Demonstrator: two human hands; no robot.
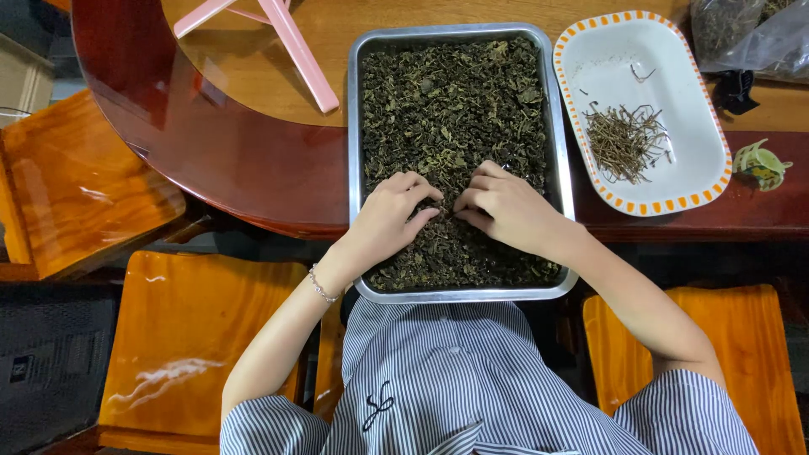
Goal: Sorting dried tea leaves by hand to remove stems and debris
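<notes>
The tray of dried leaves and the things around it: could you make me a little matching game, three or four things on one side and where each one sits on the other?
Things:
1. metal tray
2. pile of thin stems
3. pink stand
4. bracelet

Places:
A. on the left wrist
B. under both hands, holding dark dried leaves
C. on the white dish with the orange-dashed rim
D. on the table, left of the tray

Pairs: 1-B, 2-C, 3-D, 4-A. The left hand and right hand rest close together on the leaves.
</notes>
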